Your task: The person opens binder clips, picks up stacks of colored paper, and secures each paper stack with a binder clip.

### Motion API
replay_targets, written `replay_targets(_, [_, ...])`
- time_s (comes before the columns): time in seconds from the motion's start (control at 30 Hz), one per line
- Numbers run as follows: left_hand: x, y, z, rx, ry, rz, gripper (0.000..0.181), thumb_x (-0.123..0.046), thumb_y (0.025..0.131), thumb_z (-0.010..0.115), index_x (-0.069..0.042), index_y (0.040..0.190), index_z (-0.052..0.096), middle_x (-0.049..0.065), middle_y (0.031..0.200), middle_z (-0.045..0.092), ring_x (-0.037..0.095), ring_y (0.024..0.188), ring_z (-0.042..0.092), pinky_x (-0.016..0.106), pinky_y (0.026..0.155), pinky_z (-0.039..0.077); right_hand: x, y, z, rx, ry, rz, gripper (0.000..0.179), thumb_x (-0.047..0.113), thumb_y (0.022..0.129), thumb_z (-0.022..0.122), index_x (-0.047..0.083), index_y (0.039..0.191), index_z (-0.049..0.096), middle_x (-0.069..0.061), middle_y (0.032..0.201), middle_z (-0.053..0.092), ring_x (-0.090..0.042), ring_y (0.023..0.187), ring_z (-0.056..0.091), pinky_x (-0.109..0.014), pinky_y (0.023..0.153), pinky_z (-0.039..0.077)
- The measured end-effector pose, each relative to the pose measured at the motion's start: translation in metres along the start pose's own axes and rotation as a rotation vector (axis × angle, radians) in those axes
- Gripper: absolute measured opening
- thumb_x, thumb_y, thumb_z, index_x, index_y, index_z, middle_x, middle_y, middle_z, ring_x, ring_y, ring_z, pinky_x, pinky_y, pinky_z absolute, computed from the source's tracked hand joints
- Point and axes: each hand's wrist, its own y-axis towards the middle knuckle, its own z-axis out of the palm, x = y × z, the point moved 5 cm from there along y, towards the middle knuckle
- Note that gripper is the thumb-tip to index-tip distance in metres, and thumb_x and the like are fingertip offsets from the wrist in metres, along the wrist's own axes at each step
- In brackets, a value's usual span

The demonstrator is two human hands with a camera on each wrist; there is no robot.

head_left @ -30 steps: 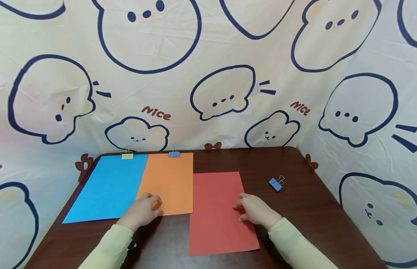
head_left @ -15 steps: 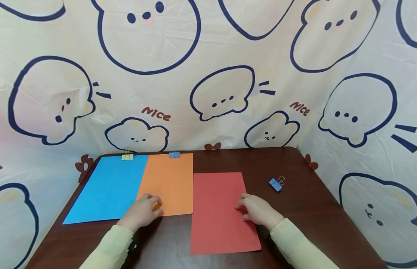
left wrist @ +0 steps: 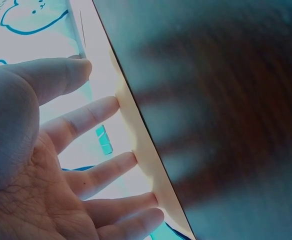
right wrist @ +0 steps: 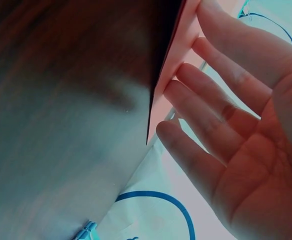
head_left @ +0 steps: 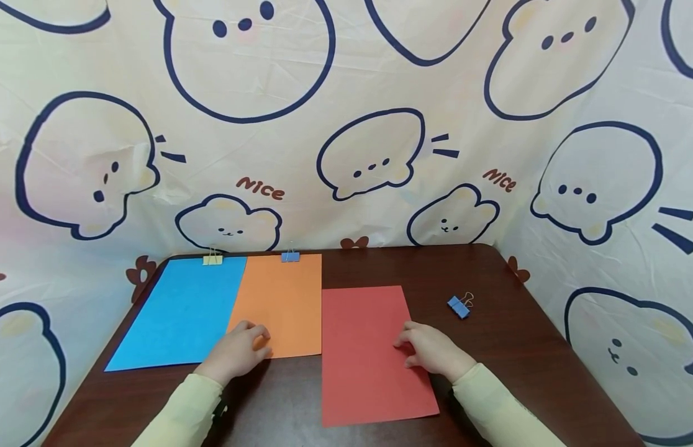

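An orange sheet of paper point(head_left: 287, 304) lies flat on the table, with a red sheet of paper point(head_left: 363, 354) along its right side, set lower. My left hand point(head_left: 235, 352) rests its fingertips on the orange sheet near the lower left; in the left wrist view its fingers point(left wrist: 86, 120) are spread and nearly straight. At the red sheet's right edge my right hand point(head_left: 433, 351) touches the paper with its fingertips. Relaxed fingers point(right wrist: 201, 100) of that hand show in the right wrist view. A blue sheet point(head_left: 179, 316) adjoins the orange one on the left.
A yellow binder clip point(head_left: 212, 259) grips the blue sheet's top edge, and a blue binder clip point(head_left: 290, 256) the orange sheet's. Another blue binder clip point(head_left: 459, 307) lies loose on the dark wooden table point(head_left: 508, 347) at right. Printed cloth point(head_left: 374, 230) encloses the back and sides.
The red sheet has shifted slightly right and turned a little, its left edge now straighter below the orange sheet's right edge. My right hand moved right with it; the left hand stayed put.
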Motion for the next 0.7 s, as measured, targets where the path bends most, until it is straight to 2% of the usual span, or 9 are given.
replay_targets(0.37, [-0.0004,-0.0010,-0.0002,-0.003,0.002,-0.003,0.025,-0.028,0.092,0.078,-0.013,0.110,0.070,0.021,0.122,0.062,0.034,0.095,0.066,0.056,0.088,0.055,-0.0014,0.0002,0.0010,0.019,0.018,0.015,0.033,0.017,0.078,0.090,0.012,0.108,0.079,0.001,0.100,0.062,-0.014,0.087,0.061,-0.034,0.082,0.057])
replay_targets(0.7, [-0.0049,0.0027,0.0007,0.039,-0.012,-0.016,0.028,-0.030,0.093,0.077,-0.010,0.110,0.068,0.022,0.126,0.060,0.034,0.099,0.063,0.055,0.088,0.056,-0.0015,0.0001,0.0004,0.024,0.037,0.027,0.033,0.017,0.078,0.090,0.012,0.109,0.079,0.002,0.098,0.061,-0.013,0.086,0.058,-0.034,0.082,0.056])
